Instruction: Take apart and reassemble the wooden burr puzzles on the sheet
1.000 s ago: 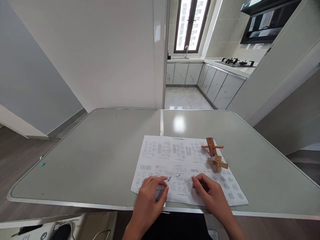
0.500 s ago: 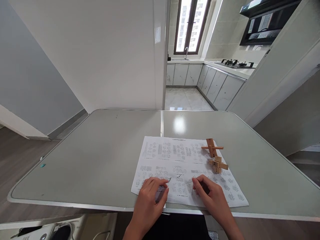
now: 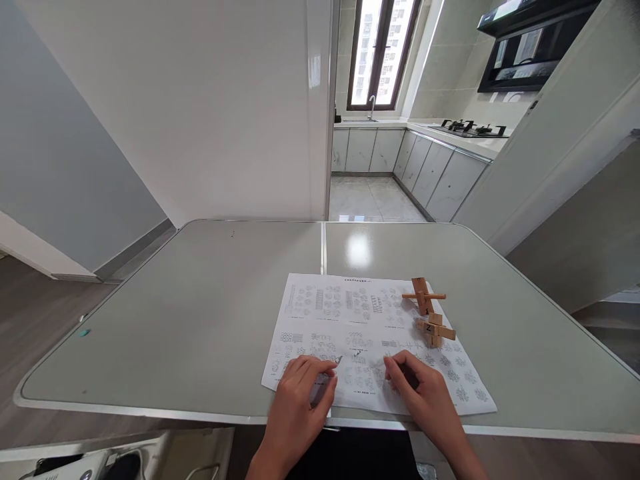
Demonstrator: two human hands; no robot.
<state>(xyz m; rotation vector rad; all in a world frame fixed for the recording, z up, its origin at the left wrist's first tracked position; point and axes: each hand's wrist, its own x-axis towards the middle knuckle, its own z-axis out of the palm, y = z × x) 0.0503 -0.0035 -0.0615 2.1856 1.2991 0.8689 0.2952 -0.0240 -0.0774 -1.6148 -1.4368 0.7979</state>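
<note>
A printed instruction sheet [image 3: 345, 320], covered in small line diagrams, lies flat on the table. Over its lower left part rests my left hand [image 3: 301, 397], fingers bent, with a gap between thumb and forefinger and nothing held. My right hand [image 3: 423, 390] is curled over the lower right part, its thumb and forefinger drawn together; no object shows in it. On the sheet's right edge is a wooden puzzle piece assembly marked with a 2 [image 3: 434, 329]. Just behind it stands a flat wooden piece with a thin crossing rod [image 3: 423, 295].
The greenish-grey table [image 3: 175, 320] has a pale rim and a seam down the middle. A small teal bit [image 3: 85, 332] lies near its left edge. Beneath the front left edge is an open drawer [image 3: 195, 450] holding a cable. Beyond the table is a kitchen doorway.
Both hands and the wooden pieces stay where they were. Only a very slight shift of the whole view shows.
</note>
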